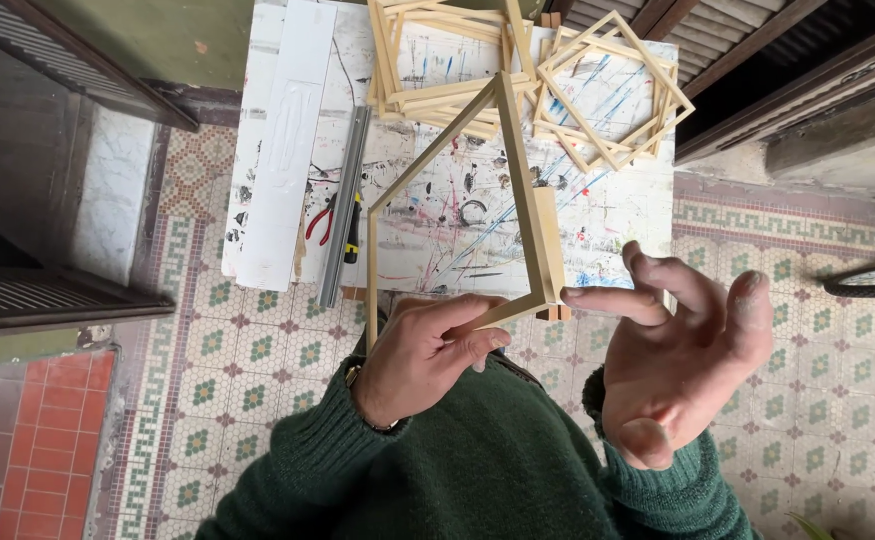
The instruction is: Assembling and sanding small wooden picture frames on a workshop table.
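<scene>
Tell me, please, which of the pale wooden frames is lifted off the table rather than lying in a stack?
The large pale wooden frame in the left hand; the other frames lie in stacks on the paint-stained table.

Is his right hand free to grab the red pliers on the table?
Probably yes. The right hand is open and holds nothing, but the wooden frame in the left hand stands between it and the pliers.

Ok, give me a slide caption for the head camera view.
Left hand holds a wooden frame while the right hand fingers its corner, above a paint-streaked table.
</scene>
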